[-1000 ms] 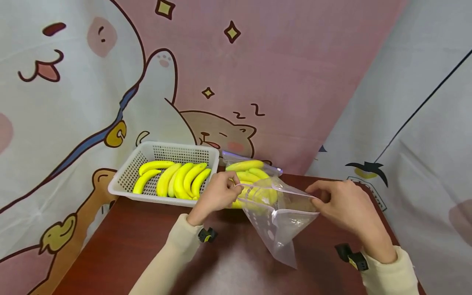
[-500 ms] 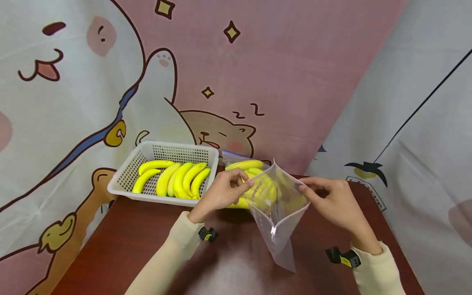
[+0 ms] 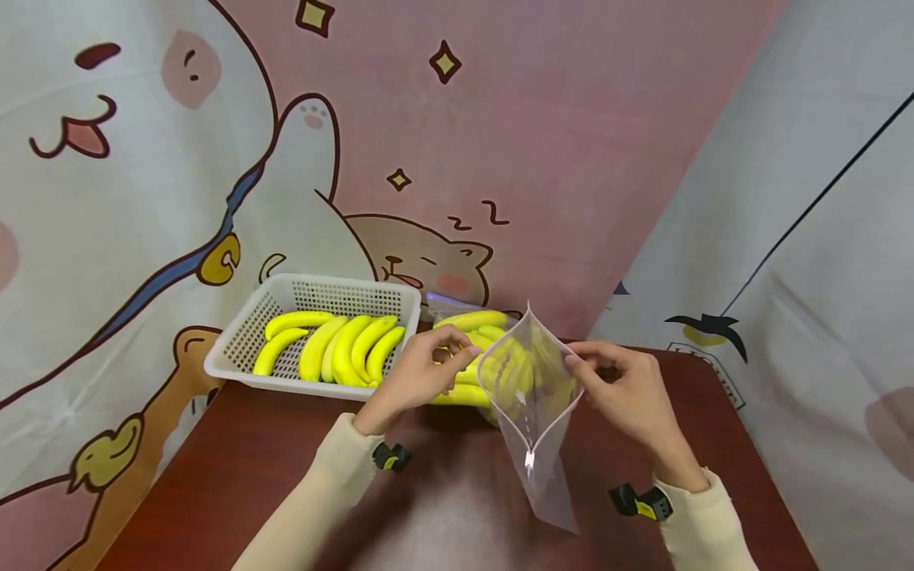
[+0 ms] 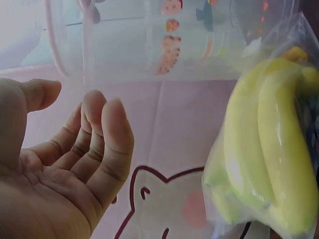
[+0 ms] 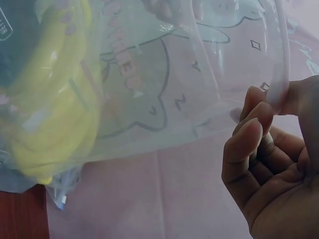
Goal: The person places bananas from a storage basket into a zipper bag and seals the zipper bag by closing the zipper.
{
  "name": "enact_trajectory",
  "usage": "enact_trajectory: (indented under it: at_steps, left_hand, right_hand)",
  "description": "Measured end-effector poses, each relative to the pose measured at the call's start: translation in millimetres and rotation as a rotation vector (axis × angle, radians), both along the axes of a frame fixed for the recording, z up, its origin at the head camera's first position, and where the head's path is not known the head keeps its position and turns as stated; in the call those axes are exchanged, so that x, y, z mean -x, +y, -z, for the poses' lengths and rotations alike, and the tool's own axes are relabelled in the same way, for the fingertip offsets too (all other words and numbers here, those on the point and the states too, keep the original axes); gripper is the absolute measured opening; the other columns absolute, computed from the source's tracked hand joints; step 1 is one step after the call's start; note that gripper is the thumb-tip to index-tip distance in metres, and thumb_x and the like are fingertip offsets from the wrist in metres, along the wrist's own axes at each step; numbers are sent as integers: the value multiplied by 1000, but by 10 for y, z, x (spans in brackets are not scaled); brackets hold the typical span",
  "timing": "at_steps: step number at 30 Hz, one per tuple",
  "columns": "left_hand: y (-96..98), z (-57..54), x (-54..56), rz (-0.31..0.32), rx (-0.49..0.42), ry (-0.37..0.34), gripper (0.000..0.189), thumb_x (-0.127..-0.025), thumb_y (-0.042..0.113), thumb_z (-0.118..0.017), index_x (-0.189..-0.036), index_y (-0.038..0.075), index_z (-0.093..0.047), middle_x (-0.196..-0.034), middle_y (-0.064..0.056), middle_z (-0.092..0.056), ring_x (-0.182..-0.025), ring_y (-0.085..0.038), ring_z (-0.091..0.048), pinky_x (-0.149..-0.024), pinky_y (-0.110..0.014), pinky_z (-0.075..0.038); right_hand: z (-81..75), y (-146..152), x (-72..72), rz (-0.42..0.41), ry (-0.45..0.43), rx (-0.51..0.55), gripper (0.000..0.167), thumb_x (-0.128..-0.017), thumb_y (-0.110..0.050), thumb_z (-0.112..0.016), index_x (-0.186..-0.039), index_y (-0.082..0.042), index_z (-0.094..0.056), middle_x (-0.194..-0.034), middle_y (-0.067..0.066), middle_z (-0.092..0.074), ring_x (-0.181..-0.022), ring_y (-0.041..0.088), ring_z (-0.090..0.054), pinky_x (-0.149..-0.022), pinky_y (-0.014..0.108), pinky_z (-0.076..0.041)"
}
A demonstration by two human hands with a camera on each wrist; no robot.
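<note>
Clear plastic makes up the zip bag (image 3: 531, 404) we see, mouth gaping, over the dark red table (image 3: 236, 476); the right hand (image 3: 628, 388) pinches its rim. The left hand (image 3: 421, 369) is free, its loosely bent fingers (image 4: 118, 139) just beside that rim. Behind lie bagged bananas (image 3: 457, 394); farther left, a white basket (image 3: 286, 383) holds loose bananas (image 3: 350, 350).

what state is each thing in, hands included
Clear bag: mouth spread open
Slider: at the mouth's near corner
Filled bag: bagged bananas inside; can't tell whether zipped
White basket: upright, uncovered, holding loose bananas
Left hand: fingers relaxed, holding nothing
Right hand: pinching the clear bag's rim
</note>
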State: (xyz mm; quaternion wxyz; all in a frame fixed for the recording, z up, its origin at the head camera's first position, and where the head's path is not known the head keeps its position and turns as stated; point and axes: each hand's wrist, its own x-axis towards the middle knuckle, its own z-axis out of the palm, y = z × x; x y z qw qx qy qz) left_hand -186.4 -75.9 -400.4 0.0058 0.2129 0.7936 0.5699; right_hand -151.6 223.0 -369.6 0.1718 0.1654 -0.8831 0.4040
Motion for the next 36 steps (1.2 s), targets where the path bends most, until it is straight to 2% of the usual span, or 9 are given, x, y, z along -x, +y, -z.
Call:
enact_trajectory:
  at_steps: [4,8,12,19,24,31,36]
  left_hand:
    - [-132,49,40,-34,22,30,18,-102,32,-65,-106,15,-68,-83,-4,-67,-56,-27,-60,-49,-29,-49]
    - [-287,81,98,-92,61,64,18,-102,29,-65,-105,13,-69,-78,-4,-67,-62,-26,-63,-52,-29,-52]
    - [-471,104,169,-162,126,79,19,-101,29,-66,-106,11,-70,-84,-3,-70,-71,-22,-66,-61,-32,-56]
    - [-838,153,343,-274,292,86,18,-102,29,-64,-109,14,-70,-103,-7,-72,-92,-24,-67,-78,-37,-55]
    - [-1082,198,490,-296,394,28,28,-103,32,-61,-119,10,-68,-116,-13,-72,-105,-31,-67,-88,-47,-56]
    - [-1353,240,683,-269,540,-86,44,-105,35,-57,-137,5,-58,-134,-24,-63,-122,-41,-61,-99,-56,-52]
    - [-1478,258,826,-233,647,-186,58,-104,37,-56,-147,-1,-47,-142,-33,-54,-128,-48,-55,-102,-60,-50]
  right_hand:
    - [40,-28,3,-15,-25,44,14,-98,-27,-71,-109,-22,-77,-61,0,-63,-50,11,-55,-46,25,-42]
    - [75,-44,10,-32,-51,100,13,-97,-24,-72,-109,-23,-78,-64,5,-65,-51,11,-56,-46,26,-45]
    - [111,-60,14,-40,-68,131,16,-96,-19,-74,-110,-22,-78,-65,2,-64,-51,11,-56,-47,26,-49]
    - [177,-79,42,-29,-80,129,15,-95,-21,-75,-110,-24,-78,-62,-1,-61,-52,10,-56,-47,28,-50]
    - [169,-112,31,-18,-84,126,16,-95,-18,-74,-110,-21,-78,-61,3,-60,-51,10,-53,-45,28,-48]
    - [-66,-258,-111,-29,-88,149,14,-95,-11,-72,-108,-7,-78,-63,11,-61,-50,8,-53,-44,27,-47]
    - [-147,-296,-159,-31,-81,151,14,-95,-10,-72,-107,-6,-78,-65,13,-64,-49,7,-54,-44,27,-47]
